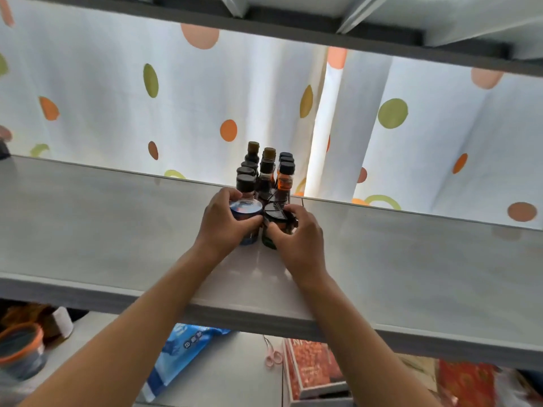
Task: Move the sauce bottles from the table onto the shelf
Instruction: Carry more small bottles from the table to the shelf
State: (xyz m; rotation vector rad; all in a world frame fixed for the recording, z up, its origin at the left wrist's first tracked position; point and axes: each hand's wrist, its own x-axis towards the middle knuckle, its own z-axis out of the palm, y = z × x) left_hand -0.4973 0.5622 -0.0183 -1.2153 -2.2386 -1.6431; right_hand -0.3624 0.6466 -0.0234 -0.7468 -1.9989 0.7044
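Note:
Several dark sauce bottles [266, 171] with black and brown caps stand in rows near the back edge of the grey shelf [117, 230]. In front of them stand two short jars. My left hand [220, 227] grips the blue jar with a clear lid [246, 210]. My right hand [296, 239] grips the dark jar with a black sectioned lid [274, 211]. Both jars rest on the shelf, side by side and touching the bottle rows.
A polka-dot curtain [176, 98] hangs behind the shelf, and another shelf board [293, 27] runs overhead. Below lie a blue packet [179, 353], pink scissors [273, 356], a red box [314, 368] and an orange-rimmed container [20, 348].

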